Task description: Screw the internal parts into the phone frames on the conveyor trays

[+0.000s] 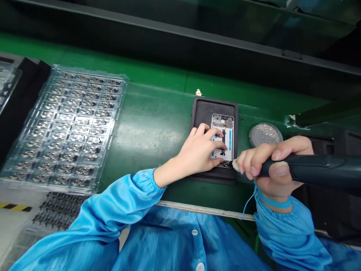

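Observation:
An opened phone body lies in a dark fixture tray on the green belt. My left hand rests on the phone, fingers spread and pressing its lower part. My right hand is closed round a black electric screwdriver that lies nearly level. The tool's tip sits at the phone's lower right corner. A blue wrist strap circles my right wrist. Both arms wear blue sleeves.
A clear blister tray with several rows of small parts lies at the left, with another tray under it. A round dish of screws sits right of the fixture. A dark raised rail runs along the back.

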A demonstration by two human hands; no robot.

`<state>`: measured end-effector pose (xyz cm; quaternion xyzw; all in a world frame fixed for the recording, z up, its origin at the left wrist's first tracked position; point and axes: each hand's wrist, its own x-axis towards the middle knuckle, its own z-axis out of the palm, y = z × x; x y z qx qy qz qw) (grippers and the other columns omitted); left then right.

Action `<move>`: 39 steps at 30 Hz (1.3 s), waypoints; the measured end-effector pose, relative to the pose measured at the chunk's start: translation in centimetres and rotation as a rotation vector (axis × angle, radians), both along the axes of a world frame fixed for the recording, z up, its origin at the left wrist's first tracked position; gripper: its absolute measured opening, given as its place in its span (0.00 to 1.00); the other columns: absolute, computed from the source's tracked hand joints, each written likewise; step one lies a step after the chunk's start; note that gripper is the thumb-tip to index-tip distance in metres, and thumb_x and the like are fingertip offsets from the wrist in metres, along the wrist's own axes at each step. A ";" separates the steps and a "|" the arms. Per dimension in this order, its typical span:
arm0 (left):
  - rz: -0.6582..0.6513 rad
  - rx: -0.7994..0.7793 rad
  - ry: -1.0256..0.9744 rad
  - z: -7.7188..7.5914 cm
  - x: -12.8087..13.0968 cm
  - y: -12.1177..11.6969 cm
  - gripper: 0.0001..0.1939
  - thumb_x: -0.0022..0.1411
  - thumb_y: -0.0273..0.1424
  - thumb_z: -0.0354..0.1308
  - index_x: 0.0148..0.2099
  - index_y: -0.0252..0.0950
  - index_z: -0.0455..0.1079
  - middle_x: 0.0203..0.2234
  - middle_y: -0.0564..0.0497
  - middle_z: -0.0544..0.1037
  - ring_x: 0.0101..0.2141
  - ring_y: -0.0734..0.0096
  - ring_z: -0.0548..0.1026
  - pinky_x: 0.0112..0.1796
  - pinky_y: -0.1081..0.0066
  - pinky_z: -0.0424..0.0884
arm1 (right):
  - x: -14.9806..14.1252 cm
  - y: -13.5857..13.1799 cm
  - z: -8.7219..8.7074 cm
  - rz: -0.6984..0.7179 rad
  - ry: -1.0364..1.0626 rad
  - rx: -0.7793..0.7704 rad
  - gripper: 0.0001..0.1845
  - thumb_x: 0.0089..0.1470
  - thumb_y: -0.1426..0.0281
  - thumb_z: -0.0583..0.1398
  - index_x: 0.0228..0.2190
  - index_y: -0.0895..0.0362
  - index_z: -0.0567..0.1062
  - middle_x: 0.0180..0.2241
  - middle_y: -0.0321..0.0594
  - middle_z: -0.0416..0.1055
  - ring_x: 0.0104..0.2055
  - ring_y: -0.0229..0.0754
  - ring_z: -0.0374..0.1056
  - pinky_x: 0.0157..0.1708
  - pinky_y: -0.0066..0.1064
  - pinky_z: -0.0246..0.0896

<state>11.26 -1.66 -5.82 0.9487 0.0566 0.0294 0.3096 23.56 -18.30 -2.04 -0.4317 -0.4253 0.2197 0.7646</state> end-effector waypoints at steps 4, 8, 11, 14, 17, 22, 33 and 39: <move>-0.002 0.012 -0.019 -0.3 0.0 -0.1 0.15 0.79 0.38 0.75 0.64 0.45 0.91 0.72 0.43 0.81 0.69 0.40 0.69 0.63 0.46 0.72 | 0.1 0.1 0.0 -0.002 -0.028 0.009 0.08 0.77 0.62 0.73 0.47 0.48 0.80 0.25 0.28 0.77 0.16 0.38 0.64 0.18 0.33 0.74; 0.000 0.019 -0.036 -0.4 0.0 -0.2 0.15 0.79 0.38 0.75 0.63 0.44 0.91 0.71 0.42 0.81 0.68 0.39 0.69 0.63 0.46 0.72 | 0.2 -0.2 -0.2 -0.013 -0.014 -0.009 0.07 0.76 0.62 0.73 0.48 0.48 0.81 0.25 0.29 0.77 0.16 0.39 0.64 0.18 0.34 0.74; -0.003 0.023 -0.048 -0.4 0.0 -0.2 0.15 0.78 0.37 0.76 0.63 0.44 0.91 0.71 0.41 0.80 0.67 0.40 0.70 0.63 0.46 0.72 | 0.3 -0.5 -0.2 -0.010 0.003 -0.008 0.07 0.75 0.64 0.74 0.49 0.48 0.83 0.26 0.30 0.79 0.16 0.40 0.65 0.18 0.35 0.75; -0.004 0.019 -0.042 -0.4 0.0 -0.2 0.15 0.78 0.37 0.75 0.63 0.45 0.91 0.72 0.42 0.80 0.68 0.40 0.70 0.63 0.46 0.72 | 0.3 -0.7 -0.1 -0.011 0.031 -0.009 0.06 0.75 0.65 0.74 0.49 0.48 0.85 0.26 0.31 0.80 0.17 0.40 0.66 0.19 0.36 0.76; -0.003 0.015 -0.048 -0.5 0.0 -0.3 0.14 0.79 0.36 0.75 0.63 0.45 0.91 0.72 0.43 0.80 0.68 0.40 0.69 0.63 0.45 0.72 | 0.2 -0.8 0.0 -0.028 0.039 -0.017 0.07 0.74 0.65 0.75 0.49 0.48 0.85 0.27 0.31 0.80 0.17 0.40 0.67 0.20 0.37 0.76; -0.003 0.009 -0.058 -0.4 0.0 -0.3 0.14 0.79 0.36 0.75 0.62 0.45 0.92 0.72 0.42 0.80 0.69 0.39 0.69 0.64 0.44 0.73 | 0.3 -1.0 0.3 -0.020 0.045 -0.024 0.06 0.75 0.63 0.75 0.50 0.47 0.86 0.27 0.32 0.81 0.17 0.41 0.68 0.19 0.38 0.75; -0.218 0.025 -0.190 -0.5 -0.5 0.2 0.15 0.82 0.31 0.70 0.63 0.50 0.93 0.73 0.41 0.80 0.73 0.37 0.70 0.65 0.43 0.72 | 1.2 -2.1 0.7 -0.135 0.060 -0.062 0.08 0.78 0.55 0.73 0.49 0.43 0.85 0.27 0.29 0.80 0.17 0.42 0.65 0.20 0.41 0.73; -0.234 -0.007 -0.207 -1.0 -0.4 0.6 0.10 0.84 0.37 0.71 0.57 0.49 0.95 0.71 0.44 0.84 0.71 0.44 0.73 0.64 0.49 0.70 | 1.0 -3.8 0.0 -0.192 0.089 -0.061 0.12 0.78 0.52 0.73 0.46 0.44 0.82 0.28 0.30 0.79 0.18 0.42 0.65 0.21 0.43 0.73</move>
